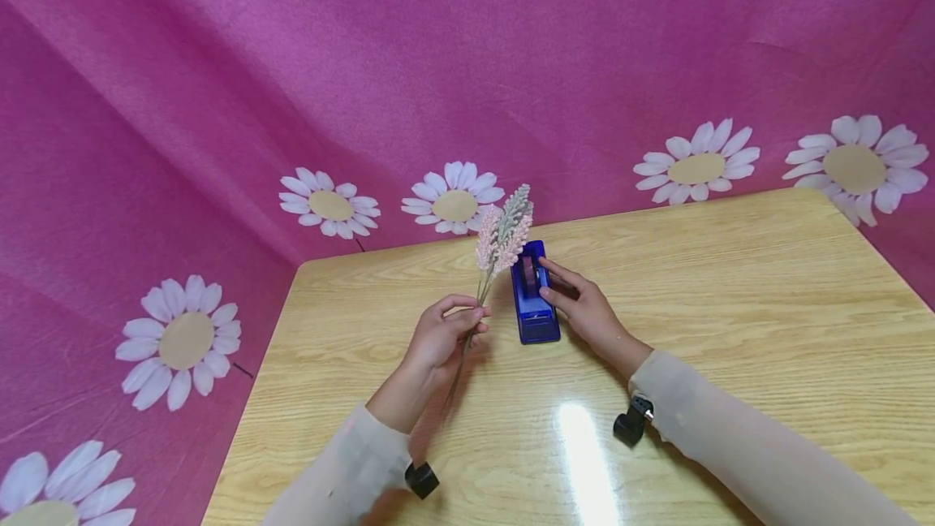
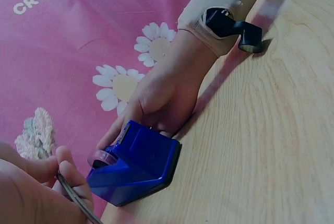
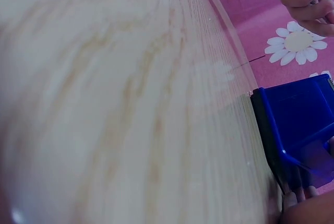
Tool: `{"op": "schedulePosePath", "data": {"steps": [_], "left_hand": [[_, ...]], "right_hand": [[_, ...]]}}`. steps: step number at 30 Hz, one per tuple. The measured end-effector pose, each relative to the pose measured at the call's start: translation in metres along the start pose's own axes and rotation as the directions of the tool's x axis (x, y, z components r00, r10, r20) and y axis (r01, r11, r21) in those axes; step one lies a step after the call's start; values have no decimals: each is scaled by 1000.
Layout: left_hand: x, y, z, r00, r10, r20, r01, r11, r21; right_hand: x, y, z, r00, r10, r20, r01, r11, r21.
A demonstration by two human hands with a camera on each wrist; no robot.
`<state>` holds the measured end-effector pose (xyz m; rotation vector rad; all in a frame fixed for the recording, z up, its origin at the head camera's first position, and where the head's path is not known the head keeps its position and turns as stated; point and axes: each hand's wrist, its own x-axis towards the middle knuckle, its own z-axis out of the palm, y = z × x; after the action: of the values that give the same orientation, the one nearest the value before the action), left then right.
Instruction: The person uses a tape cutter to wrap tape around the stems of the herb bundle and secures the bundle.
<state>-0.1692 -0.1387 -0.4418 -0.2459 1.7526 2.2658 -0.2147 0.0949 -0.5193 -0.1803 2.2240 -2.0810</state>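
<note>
My left hand [image 1: 447, 333] pinches the thin stems of a sprig of artificial flowers [image 1: 504, 238] between thumb and fingers. The sprig has pink and grey-green fuzzy heads, which point up and away. In the left wrist view the left hand [image 2: 42, 187] and the flower heads [image 2: 35, 136] show at the lower left. A blue tape dispenser [image 1: 536, 323] with a roll of tape [image 1: 529, 276] stands on the table just right of the flowers. My right hand [image 1: 593, 316] grips the dispenser's right side with thumb and fingers; some fingertips are hidden behind it in the left wrist view.
The light wooden table [image 1: 730, 291] has a glare streak near its front. A pink cloth [image 1: 584, 63] with printed white daisies hangs behind and at the left. Black wrist cameras [image 1: 630, 424] are strapped to both sleeves.
</note>
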Motion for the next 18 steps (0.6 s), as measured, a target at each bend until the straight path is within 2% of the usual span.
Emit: {"op": "schedulePosePath", "data": {"steps": [6, 18], "left_hand": [[-1, -5, -7, 998, 28, -53, -31, 998, -46], [9, -20, -22, 983, 7, -186, -32, 991, -132]], "right_hand": [[0, -1, -1, 999, 34, 5, -34, 999, 10], [0, -1, -1, 999, 33, 2, -33, 999, 17]]}}
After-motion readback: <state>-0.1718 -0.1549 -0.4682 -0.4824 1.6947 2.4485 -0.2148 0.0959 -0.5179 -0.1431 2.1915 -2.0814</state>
